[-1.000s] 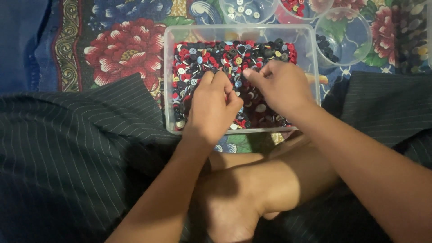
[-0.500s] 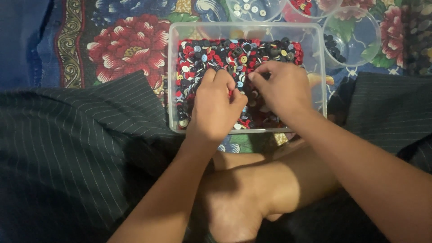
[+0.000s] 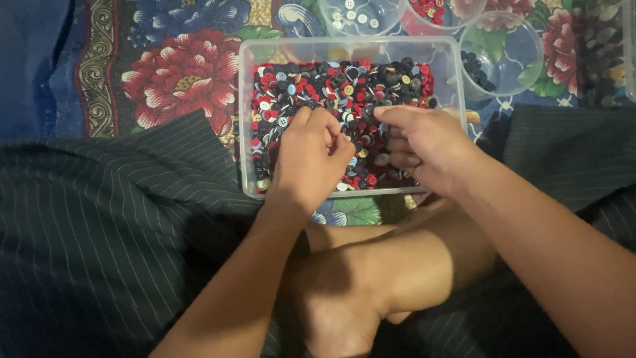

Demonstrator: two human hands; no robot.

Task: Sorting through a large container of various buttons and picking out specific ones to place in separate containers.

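Observation:
A clear rectangular plastic tub point(image 3: 246, 119) sits on the floor in front of my crossed legs. It is filled with mixed buttons point(image 3: 344, 83) in red, black, white and blue. Both hands rest inside it on the pile. My left hand point(image 3: 310, 159) lies knuckles up with its fingers curled down into the buttons. My right hand point(image 3: 424, 146) is beside it, its forefinger stretched left over the pile and the other fingers curled under. Whatever either hand holds is hidden beneath the fingers.
Behind the tub stand three round clear bowls: one with white buttons point(image 3: 361, 16), one with red buttons point(image 3: 434, 10), one with black buttons point(image 3: 500, 63). A flowered cloth point(image 3: 179, 73) covers the floor. My dark striped trousers point(image 3: 99, 232) and bare foot point(image 3: 344, 298) fill the near side.
Both hands stay in the tub, and only the fingers shift slightly among the buttons. The view has moved a little.

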